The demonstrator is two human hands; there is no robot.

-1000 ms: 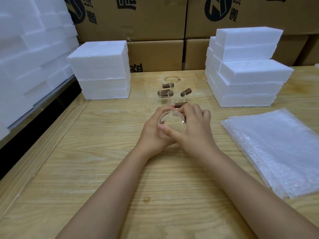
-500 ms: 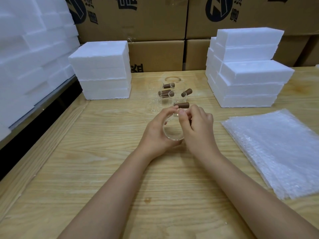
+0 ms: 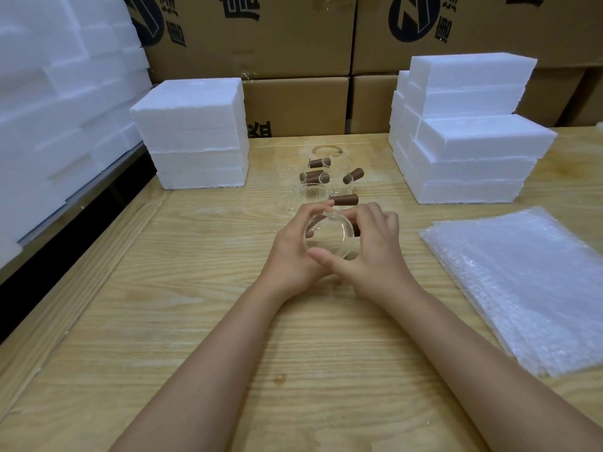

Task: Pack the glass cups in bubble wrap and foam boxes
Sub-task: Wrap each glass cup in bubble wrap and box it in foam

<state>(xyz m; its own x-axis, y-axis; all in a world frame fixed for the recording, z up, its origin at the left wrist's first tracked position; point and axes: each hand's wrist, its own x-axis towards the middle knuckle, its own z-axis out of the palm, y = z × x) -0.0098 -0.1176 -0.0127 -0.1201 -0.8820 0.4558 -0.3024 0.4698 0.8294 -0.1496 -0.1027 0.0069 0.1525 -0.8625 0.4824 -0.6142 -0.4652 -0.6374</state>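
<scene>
Head cam: left hand [image 3: 293, 252] and right hand [image 3: 375, 252] cup one glass cup [image 3: 329, 238], fingers curled round it; bubble wrap [image 3: 522, 288] and foam boxes [image 3: 470, 158] untouched, so nothing's packed yet.

Mid tabletop [image 3: 195, 321]: glass cup [image 3: 328, 238] between left hand [image 3: 293, 252] and right hand [image 3: 375, 252], other cups [image 3: 313, 184] just behind toward the far edge. Left foam stack [image 3: 195, 135] and right foam stack [image 3: 466, 141] flank those cups, bubble wrap sheets [image 3: 522, 288] along the right edge before the right stack. Cardboard boxes [image 3: 293, 102] behind the far edge, foam blocks [image 3: 49, 109] beyond the left edge.
</scene>
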